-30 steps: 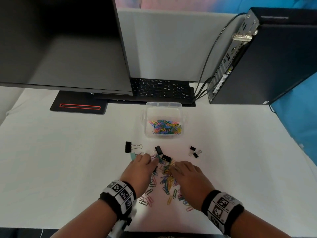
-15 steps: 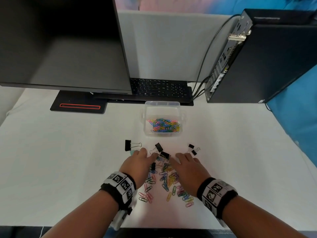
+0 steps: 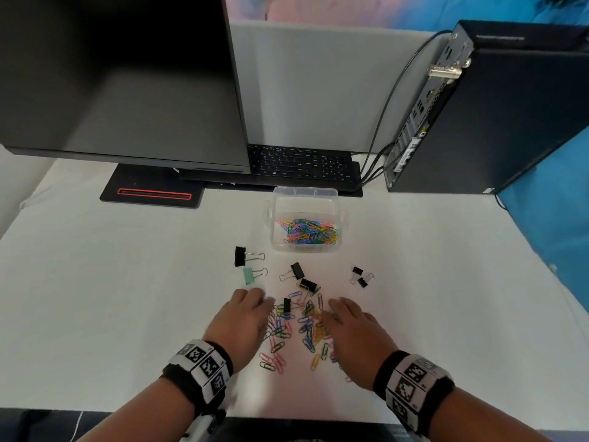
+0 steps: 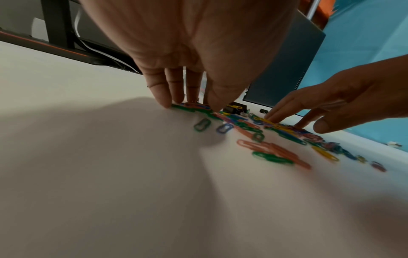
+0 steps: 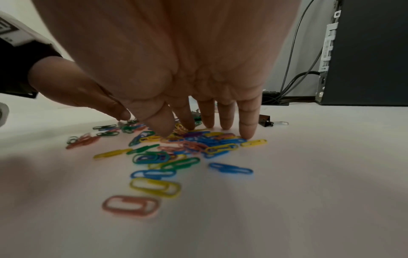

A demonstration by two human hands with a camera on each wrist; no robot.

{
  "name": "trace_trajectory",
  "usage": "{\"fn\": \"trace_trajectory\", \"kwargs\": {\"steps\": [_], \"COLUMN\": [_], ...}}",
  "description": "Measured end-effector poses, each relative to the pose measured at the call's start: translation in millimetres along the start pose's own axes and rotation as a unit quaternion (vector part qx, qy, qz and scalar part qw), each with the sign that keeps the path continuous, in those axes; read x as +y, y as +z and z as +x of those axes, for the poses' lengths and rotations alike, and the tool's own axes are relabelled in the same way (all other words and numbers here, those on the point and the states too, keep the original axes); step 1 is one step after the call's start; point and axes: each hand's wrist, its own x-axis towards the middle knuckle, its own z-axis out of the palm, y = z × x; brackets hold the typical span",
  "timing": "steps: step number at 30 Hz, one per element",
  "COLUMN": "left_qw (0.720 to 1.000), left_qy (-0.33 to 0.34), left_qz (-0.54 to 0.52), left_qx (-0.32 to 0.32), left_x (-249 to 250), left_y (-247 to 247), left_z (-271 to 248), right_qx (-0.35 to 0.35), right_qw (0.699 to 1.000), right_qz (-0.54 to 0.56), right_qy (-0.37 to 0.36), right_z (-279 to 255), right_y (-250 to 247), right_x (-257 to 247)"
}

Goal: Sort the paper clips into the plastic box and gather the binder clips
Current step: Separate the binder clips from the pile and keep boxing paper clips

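Note:
A loose pile of coloured paper clips [image 3: 296,330] lies on the white table near me. My left hand [image 3: 251,311] rests flat on its left side, fingers [image 4: 164,97] straight and touching clips. My right hand [image 3: 347,317] presses flat on the right side with its fingers [image 5: 247,125] spread. A clear plastic box [image 3: 338,199] beyond the pile holds several paper clips. Black binder clips lie between pile and box: a large one [image 3: 239,256], two middle ones [image 3: 297,270] [image 3: 308,284], a small one [image 3: 287,305] in the pile, a small pair [image 3: 359,276]. A mint binder clip [image 3: 248,275] lies just beyond my left fingers.
A dark monitor [image 3: 121,78] on a stand with a red stripe [image 3: 154,194] fills the back left. A black keyboard [image 3: 302,164] sits right behind the box. A black computer tower [image 3: 497,116] with cables stands at the back right. The table's front edge is below my wrists.
Both hands have drawn back toward me and spread a little apart. Their fingers have come off the binder clips, and the small black one in the pile now shows.

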Motion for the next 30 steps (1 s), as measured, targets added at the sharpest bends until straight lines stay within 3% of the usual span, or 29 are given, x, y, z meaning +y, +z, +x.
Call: {"fn": "trace_trajectory", "kwargs": {"steps": [4, 7, 10, 13, 17, 24, 30], "left_qw": [0.999, 0.997, 0.998, 0.998, 0.998, 0.998, 0.997], "left_qy": [0.010, -0.052, -0.035, -0.001, 0.017, -0.033, -0.037], "left_qz": [-0.041, -0.051, -0.041, -0.049, -0.052, -0.054, -0.046], "left_qx": [0.010, -0.002, -0.023, -0.025, -0.015, -0.027, -0.053], "left_x": [7, 6, 13, 29, 52, 71, 62], "left_y": [2, 9, 17, 22, 26, 19, 15], "left_z": [-28, -51, -61, -53, -27, 5, 9], "right_qx": [0.031, 0.040, -0.011, -0.015, 0.035, 0.045, 0.028], "right_qw": [0.998, 0.995, 0.986, 0.987, 0.984, 0.985, 0.987], "right_qz": [0.038, 0.061, 0.080, 0.093, 0.128, 0.137, 0.137], "right_qy": [-0.027, 0.069, 0.144, 0.131, 0.120, 0.091, 0.073], "right_z": [-20, -43, -60, -53, -18, 18, 26], "right_y": [-1, 4, 16, 21, 17, 12, 6], "right_x": [11, 30, 33, 14, -12, -25, -18]}}
